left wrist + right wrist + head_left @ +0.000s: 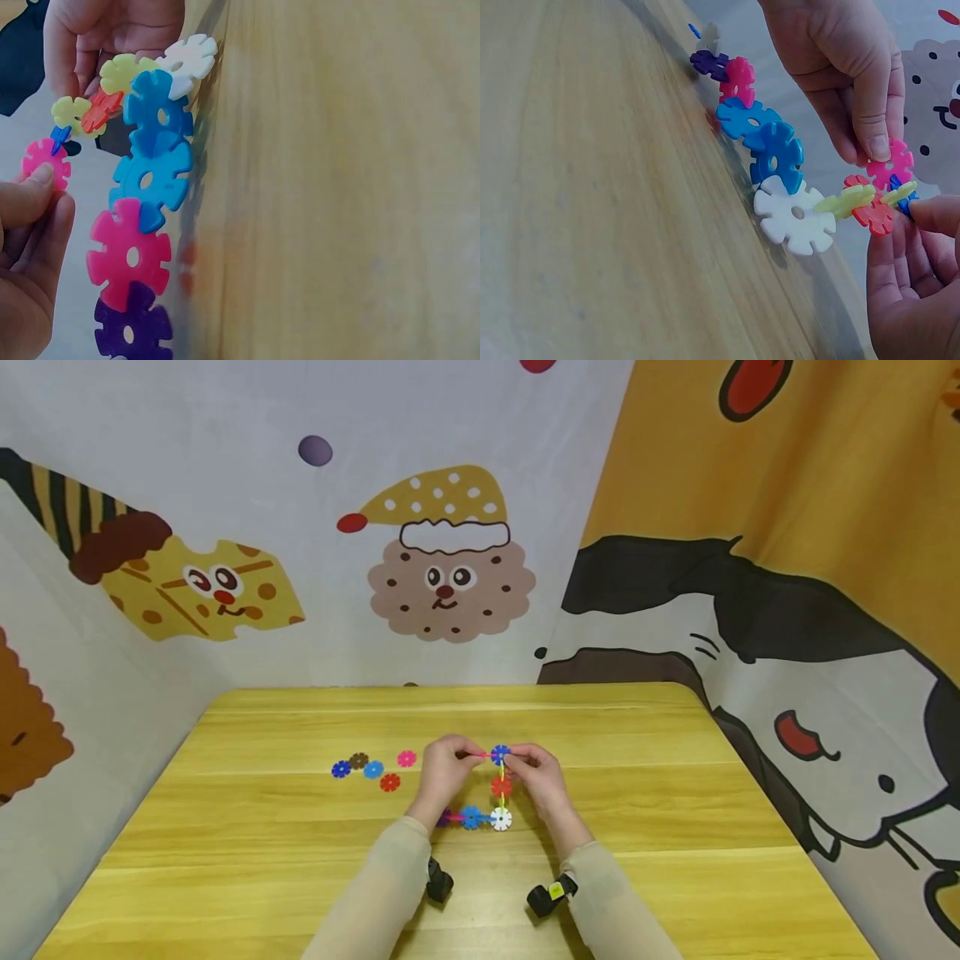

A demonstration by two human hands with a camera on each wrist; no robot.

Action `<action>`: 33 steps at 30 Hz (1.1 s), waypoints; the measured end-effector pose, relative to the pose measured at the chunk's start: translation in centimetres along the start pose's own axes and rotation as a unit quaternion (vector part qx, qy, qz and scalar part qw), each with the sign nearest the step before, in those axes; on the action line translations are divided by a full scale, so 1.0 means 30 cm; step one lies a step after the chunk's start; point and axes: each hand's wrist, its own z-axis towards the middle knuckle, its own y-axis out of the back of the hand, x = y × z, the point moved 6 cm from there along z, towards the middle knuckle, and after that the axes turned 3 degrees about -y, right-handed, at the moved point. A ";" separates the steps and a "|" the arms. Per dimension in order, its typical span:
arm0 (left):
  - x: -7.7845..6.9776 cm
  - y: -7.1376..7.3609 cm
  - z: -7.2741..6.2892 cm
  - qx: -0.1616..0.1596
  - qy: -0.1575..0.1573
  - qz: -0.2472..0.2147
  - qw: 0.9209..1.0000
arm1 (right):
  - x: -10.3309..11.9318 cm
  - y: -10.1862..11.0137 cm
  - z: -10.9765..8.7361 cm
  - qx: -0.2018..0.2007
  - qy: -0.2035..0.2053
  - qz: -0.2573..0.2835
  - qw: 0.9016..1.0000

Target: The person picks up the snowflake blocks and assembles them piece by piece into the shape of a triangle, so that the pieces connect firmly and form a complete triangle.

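Note:
My left hand [447,770] pinches a pink notched plastic disc [45,159] between thumb and fingers. Its edge meets the dark blue disc [500,754] at the far end of a linked chain. That blue disc is gripped by my right hand [542,779]. From there the chain runs through yellow discs and a red disc [874,215] to the white disc [795,215] at a corner. Two light blue discs [154,180], a pink one [129,253] and a purple one [133,324] follow in line. Part of the chain's left end is hidden behind my left forearm in the head view.
Left of my hands, loose discs lie on the wooden table [247,860]: dark blue [341,769], brown [359,761], light blue [373,769], red [390,782] and pink [407,758]. A cartoon-printed cloth [262,410] hangs behind the table's back edge.

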 end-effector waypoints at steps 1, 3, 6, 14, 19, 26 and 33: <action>0.001 0.001 -0.002 -0.003 -0.001 -0.002 1.000 | 0.003 -0.002 -0.001 0.004 0.003 -0.009 1.000; 0.001 0.003 -0.004 -0.010 -0.007 -0.002 1.000 | 0.012 -0.008 -0.005 0.015 0.013 -0.034 0.999; 0.006 0.005 -0.007 -0.023 -0.015 -0.005 1.000 | 0.050 -0.025 -0.027 0.031 0.039 -0.084 0.995; 0.015 0.010 -0.013 -0.028 -0.010 -0.014 0.999 | 0.078 -0.052 -0.041 0.049 0.080 -0.130 0.987; 0.029 0.026 -0.020 -0.001 -0.008 -0.028 1.000 | 0.031 -0.038 -0.009 0.035 0.076 -0.117 0.990; 0.096 0.161 -0.045 0.008 0.023 0.006 1.000 | 0.041 -0.042 -0.013 0.043 0.052 -0.119 0.991; 0.204 0.354 -0.078 -0.012 0.064 0.029 0.997 | 0.018 -0.032 -0.005 0.032 0.043 -0.111 0.992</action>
